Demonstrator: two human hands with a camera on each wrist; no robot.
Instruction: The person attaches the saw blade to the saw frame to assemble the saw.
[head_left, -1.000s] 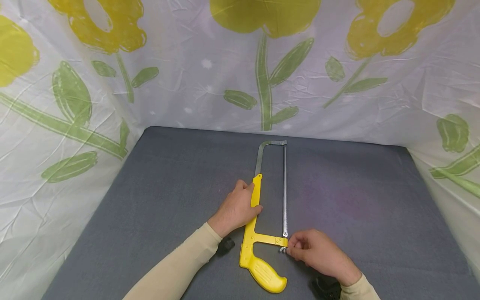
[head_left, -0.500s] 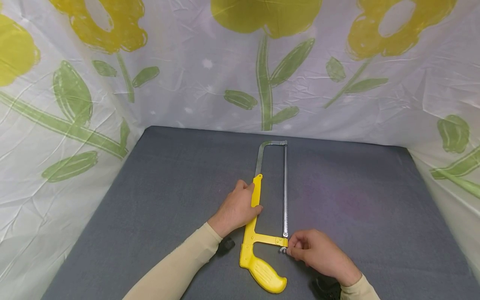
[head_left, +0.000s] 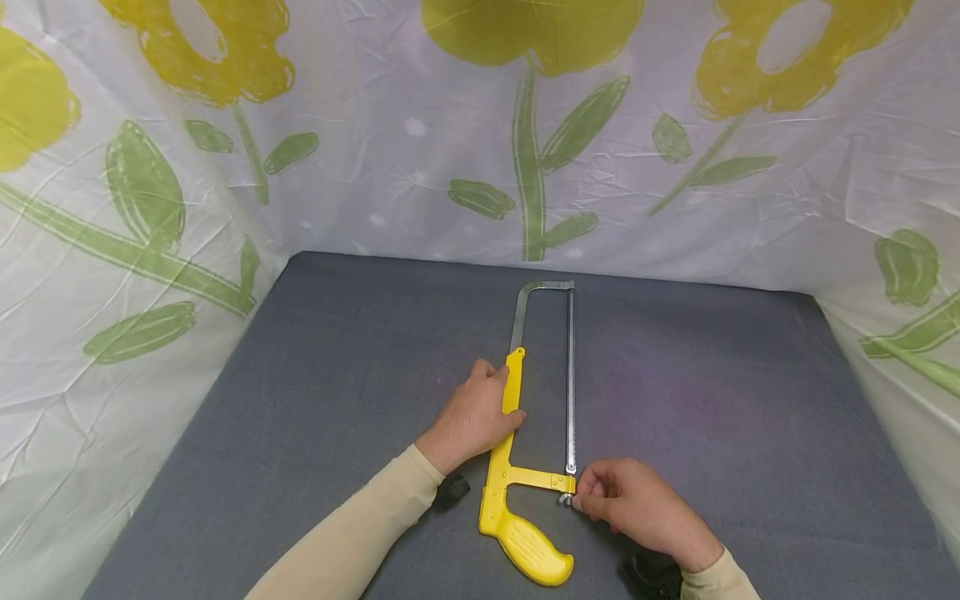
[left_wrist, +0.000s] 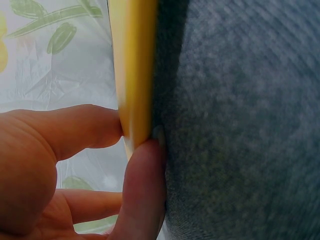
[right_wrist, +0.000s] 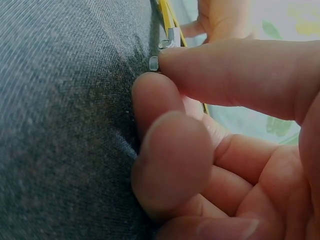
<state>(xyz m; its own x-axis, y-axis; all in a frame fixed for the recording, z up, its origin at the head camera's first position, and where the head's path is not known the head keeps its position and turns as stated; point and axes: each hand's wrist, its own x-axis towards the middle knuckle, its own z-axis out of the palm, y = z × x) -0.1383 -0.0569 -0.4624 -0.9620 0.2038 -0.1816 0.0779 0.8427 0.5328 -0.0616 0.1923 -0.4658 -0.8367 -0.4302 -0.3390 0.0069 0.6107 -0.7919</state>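
Observation:
A hacksaw with a yellow frame (head_left: 496, 467) lies flat on the dark grey cloth, its curved handle (head_left: 534, 550) toward me. Its silver blade (head_left: 571, 383) runs along the right side, away from me. My left hand (head_left: 472, 417) grips the yellow frame's long bar, seen also as a yellow bar (left_wrist: 137, 65) between thumb and finger in the left wrist view. At the near end of the blade, my right hand (head_left: 637, 504) pinches the small silver wing nut (head_left: 565, 500). One wing (right_wrist: 153, 63) shows by the fingertips in the right wrist view; the rest is partly hidden.
The dark grey cloth (head_left: 360, 350) covers the table. White sheeting (head_left: 360, 167) with yellow flowers and green leaves rises at the back and both sides. Black wrist-worn devices show under the left wrist (head_left: 452, 492) and the right wrist (head_left: 654, 575).

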